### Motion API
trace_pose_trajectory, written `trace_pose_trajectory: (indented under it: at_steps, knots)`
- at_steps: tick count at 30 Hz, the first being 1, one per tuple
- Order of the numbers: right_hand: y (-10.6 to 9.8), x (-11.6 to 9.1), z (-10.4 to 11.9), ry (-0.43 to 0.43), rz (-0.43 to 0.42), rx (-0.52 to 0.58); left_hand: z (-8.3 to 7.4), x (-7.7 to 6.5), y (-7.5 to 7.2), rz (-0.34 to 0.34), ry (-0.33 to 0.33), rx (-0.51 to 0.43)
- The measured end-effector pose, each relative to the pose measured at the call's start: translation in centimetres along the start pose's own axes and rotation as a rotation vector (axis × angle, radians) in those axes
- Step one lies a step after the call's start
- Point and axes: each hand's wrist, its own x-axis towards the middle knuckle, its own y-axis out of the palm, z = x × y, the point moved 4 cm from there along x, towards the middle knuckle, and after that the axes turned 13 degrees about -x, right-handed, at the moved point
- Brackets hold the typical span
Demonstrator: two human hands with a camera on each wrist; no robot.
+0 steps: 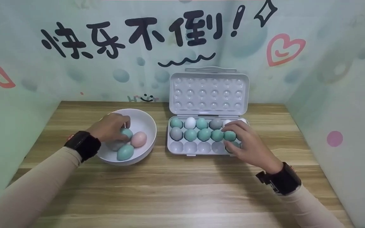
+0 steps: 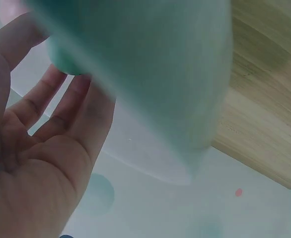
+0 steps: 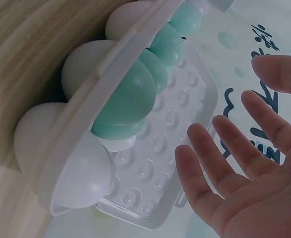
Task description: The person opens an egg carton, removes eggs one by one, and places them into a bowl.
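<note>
In the head view, my left hand [image 1: 108, 126] reaches into a white bowl [image 1: 149, 139] and holds a green egg [image 1: 126, 133] between thumb and fingers. The left wrist view shows fingers round that green egg [image 2: 66, 57], partly hidden by the blurred bowl wall. A pink egg [image 1: 139, 139], another green egg [image 1: 125, 153] and a greyish egg [image 1: 115, 145] lie beside it. My right hand [image 1: 250, 147] hovers over the right end of an open egg carton [image 1: 177, 152], its fingers spread and holding nothing. Green, white and grey eggs fill most of the two back rows; a green egg [image 1: 233, 147] sits in front, partly hidden.
The carton's dimpled lid [image 1: 208, 93] stands raised behind it. Both bowl and carton rest on a wood-grain table [image 1: 169, 190]. A printed backdrop [image 1: 106, 79] closes off the back and both sides.
</note>
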Motion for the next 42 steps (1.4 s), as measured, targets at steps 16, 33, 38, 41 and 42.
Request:
trace_pose_trajectory:
  at_steps: [16, 33, 38, 41, 42]
  knots:
    - [-0.3, 0.2, -0.4, -0.042, 0.089, -0.112, -3.3, -1.7, -1.1, -0.091, 0.055, -0.001]
    - [-0.3, -0.3, -0.9, -0.030, 0.221, -0.183, -13.5, -1.4, 3.6, -0.287, 0.407, -0.074]
    - [-0.1, -0.2, -0.9, -0.049, 0.225, -0.167, -15.0, -0.6, 6.7, -0.278, 0.442, -0.127]
    - [0.1, -0.1, -0.9, -0.043, 0.244, -0.159, -15.3, -0.1, 8.1, -0.285, 0.448, -0.153]
    - [0.2, -0.1, -1.0, -0.035, 0.255, -0.157, -15.4, 0.0, 8.5, -0.292, 0.452, -0.156]
